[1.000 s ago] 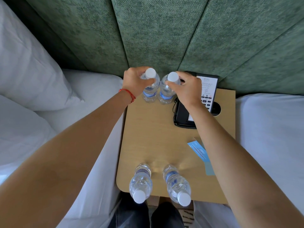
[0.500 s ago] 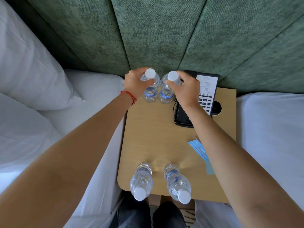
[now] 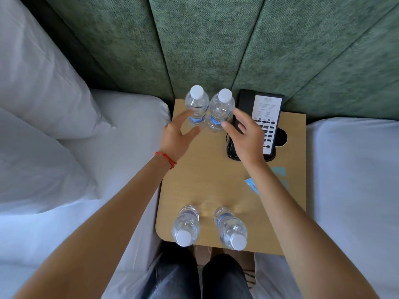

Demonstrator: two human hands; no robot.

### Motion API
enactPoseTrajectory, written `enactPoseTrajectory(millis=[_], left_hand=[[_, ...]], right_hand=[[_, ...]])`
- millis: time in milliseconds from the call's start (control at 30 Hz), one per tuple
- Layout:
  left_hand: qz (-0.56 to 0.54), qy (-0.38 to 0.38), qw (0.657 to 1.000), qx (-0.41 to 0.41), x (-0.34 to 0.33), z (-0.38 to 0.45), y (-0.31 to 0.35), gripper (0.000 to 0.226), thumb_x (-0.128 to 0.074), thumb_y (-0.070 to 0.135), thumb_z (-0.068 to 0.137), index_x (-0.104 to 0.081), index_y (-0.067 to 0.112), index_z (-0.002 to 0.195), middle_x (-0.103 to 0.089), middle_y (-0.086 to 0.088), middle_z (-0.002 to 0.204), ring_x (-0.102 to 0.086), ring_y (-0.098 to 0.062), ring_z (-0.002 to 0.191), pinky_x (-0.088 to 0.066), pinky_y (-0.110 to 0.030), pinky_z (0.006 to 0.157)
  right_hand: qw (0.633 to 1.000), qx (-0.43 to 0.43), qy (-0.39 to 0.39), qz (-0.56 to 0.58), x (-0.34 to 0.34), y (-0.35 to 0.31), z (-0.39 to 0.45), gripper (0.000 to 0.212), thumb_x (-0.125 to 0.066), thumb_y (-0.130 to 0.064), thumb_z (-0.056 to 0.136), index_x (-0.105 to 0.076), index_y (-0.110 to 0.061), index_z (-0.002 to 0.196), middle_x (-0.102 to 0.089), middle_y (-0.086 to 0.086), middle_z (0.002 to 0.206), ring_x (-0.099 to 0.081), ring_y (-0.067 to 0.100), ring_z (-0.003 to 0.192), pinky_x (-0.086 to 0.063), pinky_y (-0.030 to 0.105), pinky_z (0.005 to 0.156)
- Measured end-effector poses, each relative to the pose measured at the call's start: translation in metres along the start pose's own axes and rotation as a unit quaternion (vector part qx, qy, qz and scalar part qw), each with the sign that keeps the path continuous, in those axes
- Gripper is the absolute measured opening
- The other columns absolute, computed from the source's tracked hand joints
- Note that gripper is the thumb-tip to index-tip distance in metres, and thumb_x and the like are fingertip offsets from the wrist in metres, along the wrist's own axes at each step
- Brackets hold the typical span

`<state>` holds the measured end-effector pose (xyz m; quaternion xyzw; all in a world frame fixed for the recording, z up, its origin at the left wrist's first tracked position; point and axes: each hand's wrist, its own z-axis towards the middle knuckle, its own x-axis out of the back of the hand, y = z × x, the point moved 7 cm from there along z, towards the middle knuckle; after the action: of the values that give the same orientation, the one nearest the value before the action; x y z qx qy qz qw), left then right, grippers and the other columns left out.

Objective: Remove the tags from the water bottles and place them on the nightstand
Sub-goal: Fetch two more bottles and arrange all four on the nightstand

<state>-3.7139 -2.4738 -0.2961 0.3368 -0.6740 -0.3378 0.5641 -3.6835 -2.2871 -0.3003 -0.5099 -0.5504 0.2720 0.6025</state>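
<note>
Green padded panels (image 3: 207, 39) were seen behind a wooden nightstand (image 3: 205, 175) set between two white beds. Four water bottles were found upright on it, long axes vertical, white caps toward the camera: a back left bottle (image 3: 197, 106) and a back right bottle (image 3: 220, 110) touching at the far edge, and a front left bottle (image 3: 186, 226) and a front right bottle (image 3: 232, 228) standing apart at the near edge. Blue tags (image 3: 251, 184) were laid flat on the right side, partly hidden by the right forearm. Both arms were stretched forward over the nightstand. The left hand (image 3: 177, 137) — a red cord at its wrist — was held just short of the back left bottle, fingers spread and empty; whether the fingertips touched the bottle could not be told. The right hand (image 3: 246, 137) was held beside the back right bottle, fingers loosely spread, nothing gripped, above a black telephone (image 3: 267, 117).
</note>
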Motion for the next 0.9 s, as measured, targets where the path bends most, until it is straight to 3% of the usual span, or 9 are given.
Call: enactPoseTrajectory(millis=[67, 167, 300, 400, 500, 567, 633, 767, 900], left_hand=[[-0.014, -0.022, 1.0, 0.0, 0.001, -0.024, 0.001, 0.044, -0.067, 0.02, 0.081, -0.056, 0.01, 0.122, -0.063, -0.015, 0.12, -0.059, -0.015, 0.102, -0.035, -0.001, 0.079], [-0.042, -0.047, 0.998, 0.013, 0.001, -0.064, 0.002, 0.04, -0.068, 0.019, 0.08, -0.059, 0.01, 0.118, -0.061, -0.005, 0.123, -0.055, -0.012, 0.112, -0.037, -0.012, 0.095], [-0.049, -0.056, 0.997, 0.025, 0.005, -0.117, -0.004, 0.035, -0.069, 0.018, 0.08, -0.062, 0.012, 0.113, -0.06, 0.004, 0.116, -0.054, -0.009, 0.111, -0.035, -0.006, 0.094], [-0.055, -0.074, 0.995, 0.046, 0.005, -0.154, -0.016, 0.033, -0.068, 0.019, 0.08, -0.063, 0.016, 0.112, -0.06, 0.008, 0.115, -0.054, -0.006, 0.111, -0.033, 0.0, 0.091], [-0.067, -0.099, 0.991, 0.067, 0.004, -0.181, -0.024, 0.031, -0.069, 0.02, 0.079, -0.064, 0.021, 0.109, -0.06, 0.011, 0.115, -0.054, -0.004, 0.111, -0.034, -0.003, 0.094], [-0.079, -0.117, 0.987, 0.079, 0.003, -0.194, -0.028, 0.031, -0.071, 0.022, 0.076, -0.063, 0.03, 0.105, -0.061, 0.015, 0.113, -0.055, -0.002, 0.111, -0.037, -0.01, 0.097], [-0.08, -0.127, 0.985, 0.087, 0.002, -0.204, -0.03, 0.034, -0.074, 0.021, 0.074, -0.061, 0.037, 0.101, -0.061, 0.017, 0.111, -0.055, 0.0, 0.109, -0.037, -0.008, 0.095], [-0.059, -0.125, 0.986, 0.091, 0.0, -0.217, -0.036, 0.043, -0.079, 0.015, 0.067, -0.063, 0.029, 0.105, -0.06, 0.01, 0.116, -0.055, -0.004, 0.11, -0.033, 0.0, 0.092], [-0.034, -0.112, 0.991, 0.064, 0.002, -0.221, -0.042, 0.049, -0.081, 0.013, 0.064, -0.064, 0.019, 0.11, -0.059, 0.004, 0.121, -0.052, -0.005, 0.116, -0.031, -0.002, 0.097]], right_hand=[[1.0, -0.002, -0.012, 0.011, 0.003, -0.002, -0.024, 0.047, -0.07, -0.025, 0.08, -0.057, -0.01, 0.123, -0.06, -0.005, 0.121, -0.054, 0.005, 0.111, -0.042, 0.023, 0.098], [0.999, 0.006, -0.033, 0.01, 0.009, -0.007, -0.062, 0.044, -0.07, -0.022, 0.08, -0.059, -0.009, 0.121, -0.062, -0.003, 0.118, -0.057, 0.007, 0.112, -0.044, 0.024, 0.097], [0.998, 0.01, -0.057, 0.018, 0.022, -0.008, -0.115, 0.039, -0.07, -0.025, 0.08, -0.063, -0.012, 0.116, -0.065, -0.003, 0.116, -0.059, 0.006, 0.111, -0.046, 0.027, 0.098], [0.996, 0.009, -0.083, -0.002, 0.03, -0.001, -0.15, 0.039, -0.068, -0.033, 0.081, -0.064, -0.014, 0.115, -0.065, -0.007, 0.115, -0.057, -0.001, 0.111, -0.042, 0.018, 0.098], [0.995, 0.028, -0.095, -0.033, 0.038, 0.007, -0.177, 0.036, -0.066, -0.03, 0.082, -0.065, -0.011, 0.113, -0.066, -0.004, 0.113, -0.058, -0.001, 0.108, -0.04, 0.01, 0.094], [0.992, 0.031, -0.111, -0.053, 0.04, 0.014, -0.192, 0.035, -0.065, -0.029, 0.082, -0.065, -0.01, 0.112, -0.066, -0.004, 0.112, -0.059, 0.002, 0.107, -0.039, 0.008, 0.093], [0.988, 0.029, -0.131, -0.075, 0.041, 0.022, -0.204, 0.039, -0.065, -0.033, 0.08, -0.065, -0.011, 0.113, -0.066, -0.003, 0.114, -0.059, 0.004, 0.108, -0.04, 0.009, 0.093], [0.982, 0.05, -0.139, -0.12, 0.045, 0.033, -0.219, 0.041, -0.073, -0.028, 0.076, -0.066, -0.008, 0.111, -0.067, 0.003, 0.115, -0.061, 0.01, 0.107, -0.041, 0.009, 0.094], [0.981, 0.061, -0.133, -0.126, 0.051, 0.04, -0.222, 0.042, -0.078, -0.023, 0.072, -0.067, -0.007, 0.109, -0.067, 0.004, 0.115, -0.061, 0.012, 0.108, -0.043, 0.014, 0.096]])
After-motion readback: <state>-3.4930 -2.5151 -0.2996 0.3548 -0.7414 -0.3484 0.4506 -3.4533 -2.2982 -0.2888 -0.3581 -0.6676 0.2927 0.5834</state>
